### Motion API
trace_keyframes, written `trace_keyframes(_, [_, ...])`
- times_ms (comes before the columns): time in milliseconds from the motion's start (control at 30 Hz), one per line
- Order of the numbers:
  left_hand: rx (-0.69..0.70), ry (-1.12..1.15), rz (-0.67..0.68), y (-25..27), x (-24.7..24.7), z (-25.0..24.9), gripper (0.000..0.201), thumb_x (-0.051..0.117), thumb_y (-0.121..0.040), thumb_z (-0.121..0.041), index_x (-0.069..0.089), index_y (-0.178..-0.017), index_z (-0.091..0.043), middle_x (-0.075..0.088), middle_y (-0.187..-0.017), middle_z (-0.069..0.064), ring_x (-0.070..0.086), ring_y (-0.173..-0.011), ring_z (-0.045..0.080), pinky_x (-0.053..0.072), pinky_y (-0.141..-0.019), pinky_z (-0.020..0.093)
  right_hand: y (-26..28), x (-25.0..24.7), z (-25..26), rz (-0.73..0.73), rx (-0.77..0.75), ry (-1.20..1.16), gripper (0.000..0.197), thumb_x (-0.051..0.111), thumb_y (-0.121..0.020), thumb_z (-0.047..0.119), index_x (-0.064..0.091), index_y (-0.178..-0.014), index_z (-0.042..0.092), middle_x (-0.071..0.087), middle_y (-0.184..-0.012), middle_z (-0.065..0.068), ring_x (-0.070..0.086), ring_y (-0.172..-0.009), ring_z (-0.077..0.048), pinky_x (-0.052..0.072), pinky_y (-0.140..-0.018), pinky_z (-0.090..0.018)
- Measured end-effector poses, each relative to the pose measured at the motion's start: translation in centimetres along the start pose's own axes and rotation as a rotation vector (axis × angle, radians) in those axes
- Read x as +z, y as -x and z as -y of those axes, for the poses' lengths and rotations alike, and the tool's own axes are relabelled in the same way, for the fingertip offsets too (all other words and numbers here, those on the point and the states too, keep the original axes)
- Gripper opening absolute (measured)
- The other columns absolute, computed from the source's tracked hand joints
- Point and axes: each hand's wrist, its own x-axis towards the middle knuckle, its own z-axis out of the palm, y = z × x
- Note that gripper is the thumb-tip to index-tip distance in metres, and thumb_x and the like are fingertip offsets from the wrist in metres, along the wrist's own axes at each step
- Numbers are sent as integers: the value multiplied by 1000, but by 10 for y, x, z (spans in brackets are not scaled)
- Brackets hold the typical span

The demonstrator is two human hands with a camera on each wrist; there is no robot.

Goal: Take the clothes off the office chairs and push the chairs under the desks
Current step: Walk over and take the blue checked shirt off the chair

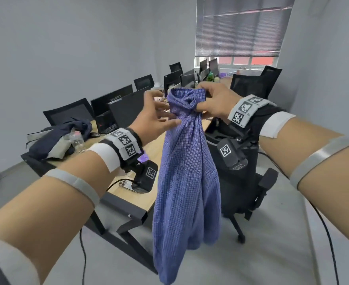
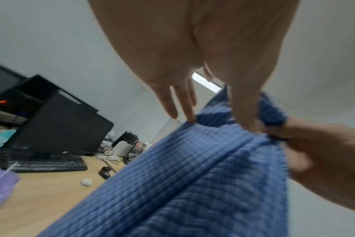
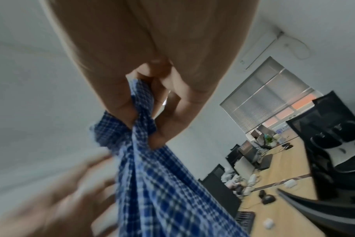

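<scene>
The blue-and-white checked cotton shirt hung in mid-air in front of the person, bunched at its top and gathered in the right hand, whose fingers and thumb were curled tight round the twisted cloth; the right wrist view showed the fingers pinching a fold of the check fabric. That arm reached forward at about chest height, the wrist bent inward. The left hand was raised beside the shirt with its fingers spread and nearly straight; in the left wrist view its fingertips just touched the upper edge of the cloth without closing on it.

Each wrist wore a grey band printed with black-and-white square marker codes, and a black camera block with a similar code hung below each wrist. No words on the bands could be read.

Behind the shirt stood a black mesh-backed office chair, pulled out from the long light-wood desk and bare of clothing. On the desk's near left end lay a heap of dark navy clothing beside a clear plastic bottle. Black monitors stood along the desk; pale lettering ran across the back of one, too blurred to read. Farther black chairs lined the far side, and a grey slatted blind covered most of the window.
</scene>
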Motion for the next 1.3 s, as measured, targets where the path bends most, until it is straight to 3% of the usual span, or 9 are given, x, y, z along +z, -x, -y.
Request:
trace_keyframes(100, [-85,74,146,5,-13,18,120,96,-60,-39,23,-155,-24,51,-149,3,55,-135,15,44,-114,44,-7,3,20,63,-65,-232,23,60,-86,-13,51,-106,-6,61,-111,-33,69,-100,-41,61,-79,-49])
trace_keyframes(300, [-134,212,65,-9,-7,8,43,79,-86,-22,68,-126,-10,75,-121,5,72,-111,23,54,-103,50,-21,21,25,-92,-50,-487,72,76,-85,16,32,-142,16,61,-132,-13,67,-110,-23,59,-86,-45])
trace_keyframes(500, [-142,398,-19,-30,-32,-14,41,72,-93,-24,65,-131,-8,75,-121,5,74,-108,22,57,-99,47,8,84,-55,315,287,-220,104,94,-52,49,49,-141,20,66,-131,3,64,-120,-19,45,-108,-49])
trace_keyframes(633, [-101,387,-9,-30,-44,-13,47,67,-95,-35,62,-134,-10,73,-126,5,72,-112,21,56,-102,45,1,101,-45,109,240,-187,87,87,-64,49,53,-140,22,65,-129,6,62,-118,-17,45,-109,-44])
trace_keyframes(800, [-361,450,396,21,-57,37,70,69,-82,-62,59,-132,-15,75,-121,-4,72,-108,11,57,-98,33,-27,96,-30,-203,130,-226,52,76,-84,36,64,-129,16,68,-125,0,66,-108,-18,50,-103,-34])
trace_keyframes(933, [-419,367,559,52,-42,65,62,89,-65,-43,63,-120,-27,77,-114,-14,74,-104,7,59,-94,30,-50,104,-19,-149,259,15,30,62,-94,42,67,-88,13,67,-86,-2,58,-70,-9,43,-56,-8])
trace_keyframes(1033, [-458,269,404,45,-40,71,41,82,-79,-3,69,-113,-23,78,-111,-2,74,-103,21,53,-103,50,-62,101,-25,23,359,378,62,57,-75,78,62,-83,16,64,-82,-7,63,-79,-22,48,-67,-25])
trace_keyframes(1133, [-445,277,384,26,-52,68,31,74,-85,3,72,-107,-19,79,-103,1,75,-95,23,60,-92,44,-55,77,-31,-29,468,485,61,60,-77,73,57,-75,12,60,-73,-6,60,-73,-24,45,-58,-27])
trace_keyframes(1300, [-433,330,365,-10,-68,61,24,68,-87,7,76,-101,-12,78,-109,14,72,-103,37,56,-96,50,-51,78,-47,120,391,-103,39,53,-99,44,61,-125,17,67,-129,-2,65,-114,-13,49,-93,-22])
